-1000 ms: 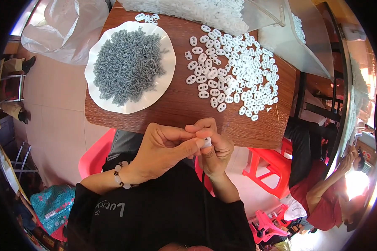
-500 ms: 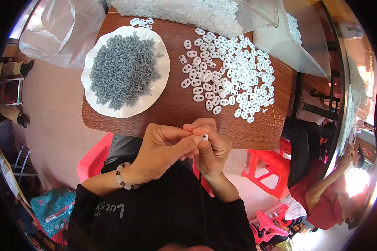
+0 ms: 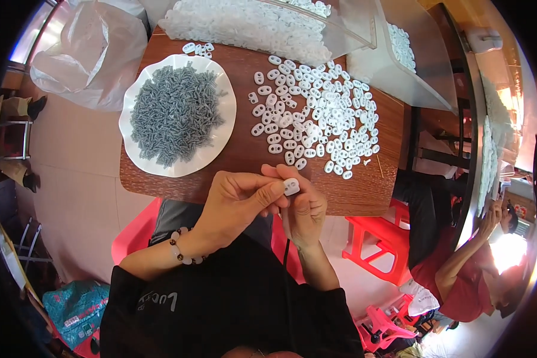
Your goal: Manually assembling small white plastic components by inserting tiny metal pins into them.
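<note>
A small white oval plastic piece with two holes (image 3: 291, 187) is pinched between my hands, just off the table's near edge. My left hand (image 3: 235, 200) closes thumb and fingers on its left side. From the right, my right hand (image 3: 306, 215) grips it too, with the thumb below and the fingers behind. Many similar white two-hole pieces (image 3: 325, 113) lie spread over the table beyond my hands. To their left, a white wavy-rimmed plate (image 3: 228, 128) carries a heap of small grey coil springs (image 3: 176, 113). Whether a spring is in my fingers is hidden.
The brown wooden table (image 3: 244, 158) has a see-through bin of white pieces (image 3: 244, 27) along its back. A few loose pieces (image 3: 198, 49) lie behind the plate. A white plastic bag (image 3: 92, 59) stands far left. At right are a red stool (image 3: 373, 247) and another person (image 3: 459, 268).
The white piece has turned in my fingers, so its broad face with the holes now shows. My right fingers have opened out slightly around it. The view has shifted a little.
</note>
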Demonstrator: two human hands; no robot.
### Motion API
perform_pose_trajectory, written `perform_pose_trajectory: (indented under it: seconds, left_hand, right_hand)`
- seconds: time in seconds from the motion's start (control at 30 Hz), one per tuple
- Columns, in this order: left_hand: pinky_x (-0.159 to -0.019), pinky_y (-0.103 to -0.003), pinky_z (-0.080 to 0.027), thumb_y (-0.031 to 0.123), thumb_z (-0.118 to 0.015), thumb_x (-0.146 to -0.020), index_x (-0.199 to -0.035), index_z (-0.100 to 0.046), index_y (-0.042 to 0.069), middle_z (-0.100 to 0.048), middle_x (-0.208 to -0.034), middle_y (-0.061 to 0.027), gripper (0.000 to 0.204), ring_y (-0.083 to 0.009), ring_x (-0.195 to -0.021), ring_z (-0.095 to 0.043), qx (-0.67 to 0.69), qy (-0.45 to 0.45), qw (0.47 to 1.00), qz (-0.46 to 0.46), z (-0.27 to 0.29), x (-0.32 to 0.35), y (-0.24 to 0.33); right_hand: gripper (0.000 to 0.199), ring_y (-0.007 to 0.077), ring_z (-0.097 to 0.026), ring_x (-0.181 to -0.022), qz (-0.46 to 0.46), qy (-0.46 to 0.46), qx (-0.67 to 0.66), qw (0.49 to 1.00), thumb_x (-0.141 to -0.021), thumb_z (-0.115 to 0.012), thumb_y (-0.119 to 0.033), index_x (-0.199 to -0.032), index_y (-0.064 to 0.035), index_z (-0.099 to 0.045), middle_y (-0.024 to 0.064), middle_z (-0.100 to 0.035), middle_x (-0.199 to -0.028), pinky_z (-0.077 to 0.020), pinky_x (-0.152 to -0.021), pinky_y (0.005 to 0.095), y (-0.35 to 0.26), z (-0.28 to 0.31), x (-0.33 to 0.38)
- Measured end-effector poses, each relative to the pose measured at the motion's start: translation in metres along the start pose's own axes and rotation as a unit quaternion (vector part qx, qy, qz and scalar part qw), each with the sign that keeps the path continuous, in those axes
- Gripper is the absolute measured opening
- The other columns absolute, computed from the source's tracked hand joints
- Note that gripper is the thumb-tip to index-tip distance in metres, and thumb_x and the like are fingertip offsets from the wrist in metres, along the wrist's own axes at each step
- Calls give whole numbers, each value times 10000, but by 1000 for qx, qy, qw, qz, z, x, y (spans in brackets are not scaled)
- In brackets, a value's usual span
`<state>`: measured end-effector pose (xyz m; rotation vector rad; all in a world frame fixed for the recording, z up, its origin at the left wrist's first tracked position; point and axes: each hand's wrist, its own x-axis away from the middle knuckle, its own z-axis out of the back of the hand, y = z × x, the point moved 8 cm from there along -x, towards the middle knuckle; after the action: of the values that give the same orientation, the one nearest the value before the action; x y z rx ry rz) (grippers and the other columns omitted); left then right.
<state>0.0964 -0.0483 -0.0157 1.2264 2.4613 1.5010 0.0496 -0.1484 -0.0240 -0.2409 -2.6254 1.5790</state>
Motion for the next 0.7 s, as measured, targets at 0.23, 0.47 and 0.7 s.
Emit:
perform_pose_trajectory:
  seconds: [0.23, 0.47, 0.7]
  left_hand:
    - [-599, -194, -465, 203, -610, -920, -923, -700, 3, -675, -766, -44, 219, -59, -646, -573, 14, -6, 999, 29, -1, -3, -4]
    - [-582, -170, -446, 226, -622, -914, -928, -701, 16, -662, -749, -11, 226, -34, -640, -554, 9, -10, 1000, 23, -8, -13, -5]
    - [-575, -161, -432, 210, -637, -905, -927, -708, 24, -657, -742, 2, 200, -15, -640, -526, -17, -33, 999, -31, -17, -16, -3]
  right_hand:
    - [576, 243, -581, -1038, -48, 20, -16, 999, -949, -517, -384, -1303, 65, -446, 261, -513, -1273, -504, -818, 338, -2, 1, -1]
    - [504, 241, -552, -1112, -27, 26, 28, 999, -971, -487, -322, -1271, 82, -474, 240, -529, -1264, -431, -953, 347, -13, 7, -6]
    - [505, 278, -545, -1126, -38, 44, 10, 998, -953, -526, -301, -1264, 94, -473, 277, -516, -1264, -415, -973, 379, -20, 12, -4]
